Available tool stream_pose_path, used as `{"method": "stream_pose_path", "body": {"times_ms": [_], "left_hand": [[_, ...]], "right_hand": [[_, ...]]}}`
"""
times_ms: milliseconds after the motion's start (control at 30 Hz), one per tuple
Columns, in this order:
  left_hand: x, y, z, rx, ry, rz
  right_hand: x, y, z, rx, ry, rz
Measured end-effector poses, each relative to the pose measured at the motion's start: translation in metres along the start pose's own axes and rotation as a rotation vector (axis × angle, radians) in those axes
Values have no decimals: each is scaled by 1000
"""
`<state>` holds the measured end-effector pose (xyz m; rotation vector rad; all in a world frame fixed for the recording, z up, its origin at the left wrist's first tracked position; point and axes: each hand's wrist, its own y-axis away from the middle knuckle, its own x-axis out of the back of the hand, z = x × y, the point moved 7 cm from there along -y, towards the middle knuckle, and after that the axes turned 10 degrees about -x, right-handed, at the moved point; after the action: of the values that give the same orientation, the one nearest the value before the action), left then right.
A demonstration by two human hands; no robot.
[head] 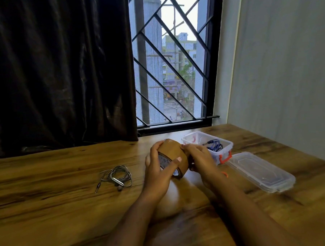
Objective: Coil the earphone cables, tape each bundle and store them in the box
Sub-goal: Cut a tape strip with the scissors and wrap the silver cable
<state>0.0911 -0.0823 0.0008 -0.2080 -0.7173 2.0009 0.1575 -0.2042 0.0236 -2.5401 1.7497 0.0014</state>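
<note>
A roll of brown packing tape (173, 150) is held above the wooden table between both hands. My left hand (157, 170) wraps its near side, thumb across the roll's face. My right hand (199, 158) grips the far right side, fingertips at the tape's top edge. A grey earphone cable (117, 177) lies loosely coiled on the table to the left, its plug pointing toward me. A clear plastic box (189, 139) with orange clips stands open behind my right hand, with a blue earphone cable (215, 145) inside.
The box's clear lid (260, 171) lies flat on the table to the right of the box. A dark curtain and a barred window stand behind the table's far edge, and a wall runs along the right side.
</note>
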Motion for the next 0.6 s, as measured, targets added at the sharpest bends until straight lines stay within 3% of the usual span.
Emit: {"method": "stream_pose_path", "body": {"times_ms": [500, 600], "left_hand": [[2, -2, 1, -13, 8, 32], [5, -3, -6, 61, 74, 55]], "right_hand": [[0, -8, 9, -31, 53, -95], [-2, -11, 13, -9, 58, -144]]}}
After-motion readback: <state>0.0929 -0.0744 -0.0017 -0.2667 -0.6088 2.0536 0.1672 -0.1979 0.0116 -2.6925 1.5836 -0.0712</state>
